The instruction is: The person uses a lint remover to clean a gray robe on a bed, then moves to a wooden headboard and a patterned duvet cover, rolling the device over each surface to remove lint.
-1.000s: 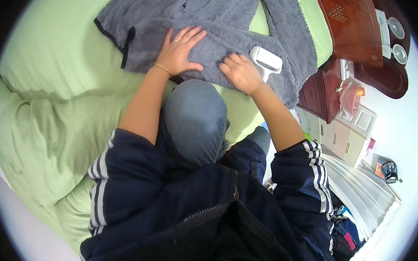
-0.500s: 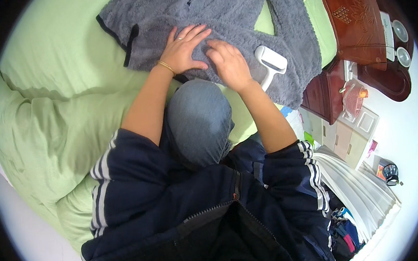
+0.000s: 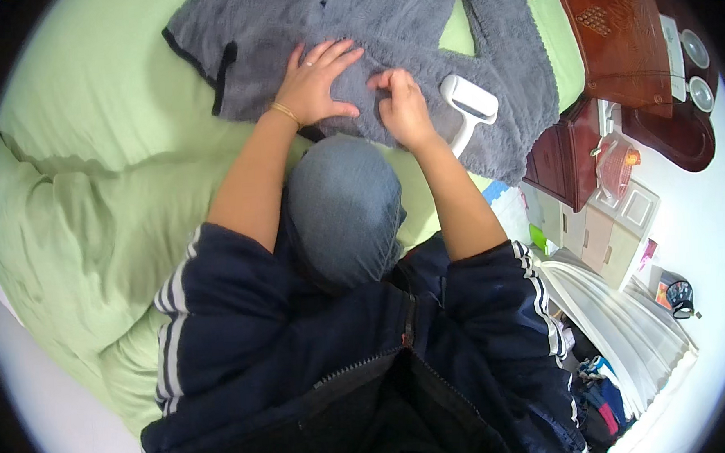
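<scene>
A grey fleece garment (image 3: 286, 21) with dark trim is spread across the bed. My left hand (image 3: 310, 86) lies flat on it with the fingers spread, a ring and a gold bracelet showing. Just to the right, my right hand (image 3: 405, 109) is closed over the fleece, its fingers curled in a pinch. Whatever those fingertips hold, if anything, is too small to make out. Beside the right hand, a white lint roller (image 3: 472, 98) rests on the garment, its handle partly hidden behind my wrist.
Rumpled light green bedding (image 3: 75, 217) surrounds the garment on the left. My denim-covered knee (image 3: 345, 211) rises between my forearms. To the right stand a carved brown headboard (image 3: 615, 37), a dark red cabinet (image 3: 568, 158), pale drawers (image 3: 597, 235) and a white curtain (image 3: 622, 328).
My right hand has moved slightly right, and its fingers have curled in from a looser pose. The left hand stays spread in nearly the same spot.
</scene>
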Demonstrator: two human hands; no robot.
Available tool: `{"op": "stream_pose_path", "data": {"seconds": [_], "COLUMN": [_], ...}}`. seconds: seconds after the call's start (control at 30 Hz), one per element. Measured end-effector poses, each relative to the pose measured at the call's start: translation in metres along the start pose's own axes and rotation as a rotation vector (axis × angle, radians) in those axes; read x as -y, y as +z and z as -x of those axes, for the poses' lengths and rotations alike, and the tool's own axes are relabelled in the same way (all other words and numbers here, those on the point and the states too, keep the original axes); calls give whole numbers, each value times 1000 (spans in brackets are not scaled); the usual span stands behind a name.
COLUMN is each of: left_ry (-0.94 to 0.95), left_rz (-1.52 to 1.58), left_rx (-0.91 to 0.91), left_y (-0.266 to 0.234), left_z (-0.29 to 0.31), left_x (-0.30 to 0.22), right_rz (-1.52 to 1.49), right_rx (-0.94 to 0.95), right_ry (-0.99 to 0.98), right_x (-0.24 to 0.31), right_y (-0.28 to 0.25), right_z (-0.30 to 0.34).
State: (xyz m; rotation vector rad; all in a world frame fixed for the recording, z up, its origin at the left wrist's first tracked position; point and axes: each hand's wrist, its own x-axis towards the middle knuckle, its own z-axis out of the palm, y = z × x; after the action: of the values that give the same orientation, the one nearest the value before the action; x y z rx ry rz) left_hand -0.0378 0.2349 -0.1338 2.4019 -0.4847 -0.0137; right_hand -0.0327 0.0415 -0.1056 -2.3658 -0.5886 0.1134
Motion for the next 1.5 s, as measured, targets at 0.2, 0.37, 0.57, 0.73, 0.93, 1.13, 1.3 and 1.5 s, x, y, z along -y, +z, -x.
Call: {"op": "stream_pose_path", "data": {"seconds": [0.2, 0.37, 0.57, 0.73, 0.93, 1.13, 1.3, 1.5], "left_ry": [-73, -60, -75, -53, -32, -9, 33, -94], "left_rz": [8, -17, 16, 10, 42, 66, 34, -110], "left_rx": [67, 73, 51, 30, 5, -48, -194, -373], "left_y": [-7, -8, -6, -6, -6, -2, 3, 7], "left_z": [-3, -6, -4, -3, -3, -3, 0, -7], "left_x": [-11, -10, -9, -7, -7, -6, 2, -4], "right_rz": [183, 281, 436, 400, 402, 465, 518, 230], "right_rx": [-27, 74, 111, 144, 244, 138, -492, -339], "right_ry": [-164, -201, -418, -328, -200, -4, 423, 839], "right_x": [19, 13, 24, 21, 2, 10, -2, -25], "right_y": [-9, 2, -4, 5, -11, -21, -47, -72], "right_z": [-14, -4, -12, 6, 68, 102, 93, 81]}}
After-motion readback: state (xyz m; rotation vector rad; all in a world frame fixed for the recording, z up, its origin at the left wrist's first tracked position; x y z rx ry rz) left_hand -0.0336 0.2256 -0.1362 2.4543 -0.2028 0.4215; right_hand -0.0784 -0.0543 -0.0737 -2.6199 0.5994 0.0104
